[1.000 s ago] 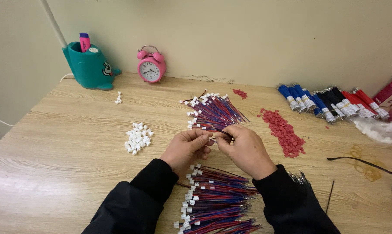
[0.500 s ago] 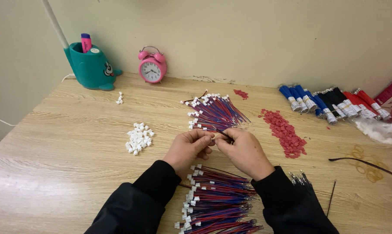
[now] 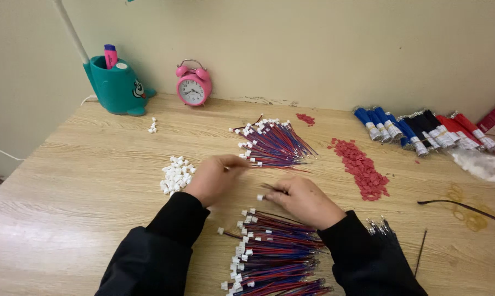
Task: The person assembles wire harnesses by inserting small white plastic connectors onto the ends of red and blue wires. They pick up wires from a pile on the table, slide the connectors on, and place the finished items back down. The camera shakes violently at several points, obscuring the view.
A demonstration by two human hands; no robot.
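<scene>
My left hand [image 3: 213, 178] is blurred, with its fingers curled, between the pile of small white connectors [image 3: 176, 175] and the near edge of the far bundle of red-and-blue wires [image 3: 275, 144]. Its fingertips touch a wire at that edge; whether it grips the wire is unclear. My right hand [image 3: 305, 201] pinches a single red-and-blue wire [image 3: 265, 195] with a white connector on its end. It holds it just above the near bundle of wires [image 3: 272, 252], which lies between my black sleeves.
A strip of small red pieces [image 3: 361, 166] lies right of the hands. Taped wire bundles in blue, black and red [image 3: 422, 130] line the back right. A pink alarm clock [image 3: 193, 86] and a teal pen holder [image 3: 115, 85] stand by the wall. Glasses [image 3: 466, 207] rest at right.
The hands, joined on one wire above the near bundle, have parted. The left has swung out leftward and is blurred; the right has dropped toward the near bundle with a wire.
</scene>
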